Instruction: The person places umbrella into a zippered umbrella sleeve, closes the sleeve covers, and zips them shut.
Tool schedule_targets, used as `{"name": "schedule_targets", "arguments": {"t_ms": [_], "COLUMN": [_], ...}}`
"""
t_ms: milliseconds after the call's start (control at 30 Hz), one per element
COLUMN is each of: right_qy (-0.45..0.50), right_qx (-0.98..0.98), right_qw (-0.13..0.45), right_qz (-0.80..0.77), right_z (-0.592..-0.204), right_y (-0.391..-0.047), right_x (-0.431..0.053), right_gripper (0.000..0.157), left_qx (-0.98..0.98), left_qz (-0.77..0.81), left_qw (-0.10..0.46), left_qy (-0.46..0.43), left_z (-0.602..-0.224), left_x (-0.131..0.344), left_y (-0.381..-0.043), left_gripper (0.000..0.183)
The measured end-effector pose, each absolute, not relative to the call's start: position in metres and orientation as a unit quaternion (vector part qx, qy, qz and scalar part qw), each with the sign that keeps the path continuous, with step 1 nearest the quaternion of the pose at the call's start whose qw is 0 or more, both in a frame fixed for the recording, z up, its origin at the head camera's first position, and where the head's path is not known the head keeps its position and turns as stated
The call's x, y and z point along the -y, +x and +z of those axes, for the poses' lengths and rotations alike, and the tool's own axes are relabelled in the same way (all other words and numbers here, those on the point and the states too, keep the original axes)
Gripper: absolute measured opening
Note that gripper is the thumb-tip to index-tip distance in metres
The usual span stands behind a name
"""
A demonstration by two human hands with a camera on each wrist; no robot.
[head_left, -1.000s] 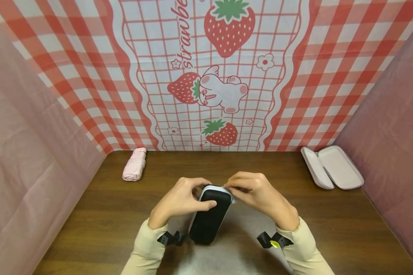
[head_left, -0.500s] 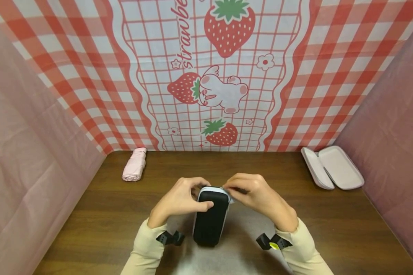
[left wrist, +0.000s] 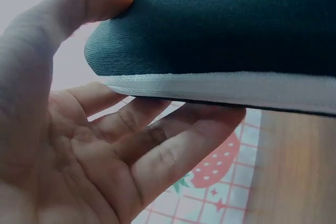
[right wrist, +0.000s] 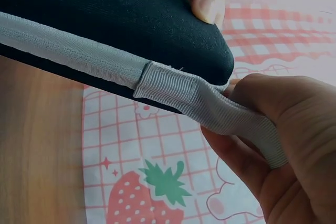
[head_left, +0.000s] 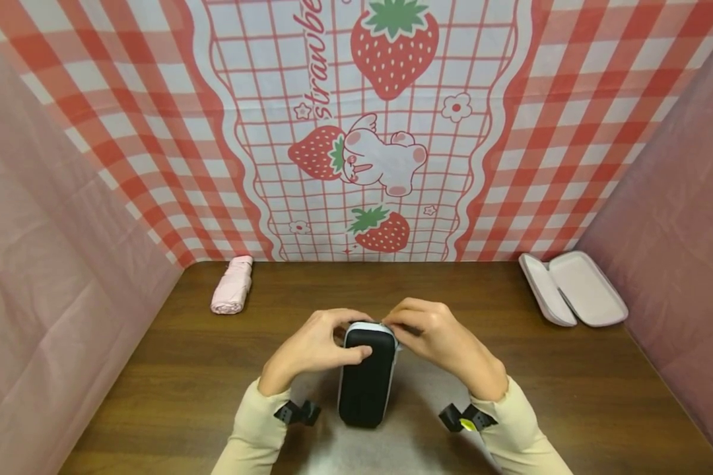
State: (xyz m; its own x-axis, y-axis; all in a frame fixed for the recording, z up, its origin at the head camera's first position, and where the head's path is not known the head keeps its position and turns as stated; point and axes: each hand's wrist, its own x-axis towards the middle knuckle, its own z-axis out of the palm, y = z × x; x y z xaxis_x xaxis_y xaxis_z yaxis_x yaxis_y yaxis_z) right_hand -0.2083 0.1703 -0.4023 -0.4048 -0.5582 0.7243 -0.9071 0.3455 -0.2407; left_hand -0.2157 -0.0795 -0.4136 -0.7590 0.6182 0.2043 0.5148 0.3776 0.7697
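Note:
A black zip case with a pale zipper band stands on end, slightly tilted, in the middle of the head view. My left hand grips its upper end, thumb on the broad black face and fingers behind. In the left wrist view several fingers lie under the far side. My right hand pinches at the zipper by the case's top right corner; the fingertips hide the pull itself. A grey ribbon loop, sewn to the case's side, runs past the right thumb into that hand.
A rolled pale pink cloth bundle lies at the back left of the wooden table. At the back right sits an opened pale case. A strawberry-print cloth hangs behind, with pink cloth at both sides.
The case's lower end has swung to the right, so it stands straighter. My right hand has shifted slightly left along the case's top, while the left keeps its grip.

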Motion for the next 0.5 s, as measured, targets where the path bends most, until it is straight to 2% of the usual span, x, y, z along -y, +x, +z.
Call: {"name": "schedule_targets", "arguments": {"t_ms": [167,500], "right_qy": [0.471,0.458], "right_qx": [0.778,0.793], "right_qw": [0.265,0.288], "right_qz": [0.319,0.279], "right_z": [-0.4016,-0.3982], "right_y": [-0.2064,-0.2021], "right_x": [-0.1688,-0.1661], "right_gripper": [0.020,0.021], "left_qx": [-0.840,-0.844], "left_qz": [0.399,0.393], "left_qw": [0.016,0.034], "left_qy": [0.368,0.363], "left_z": [-0.4137,-0.4115], "left_x": [0.0780,0.0765], "left_y": [-0.2159,-0.2142], "left_gripper": [0.043,0.037]}}
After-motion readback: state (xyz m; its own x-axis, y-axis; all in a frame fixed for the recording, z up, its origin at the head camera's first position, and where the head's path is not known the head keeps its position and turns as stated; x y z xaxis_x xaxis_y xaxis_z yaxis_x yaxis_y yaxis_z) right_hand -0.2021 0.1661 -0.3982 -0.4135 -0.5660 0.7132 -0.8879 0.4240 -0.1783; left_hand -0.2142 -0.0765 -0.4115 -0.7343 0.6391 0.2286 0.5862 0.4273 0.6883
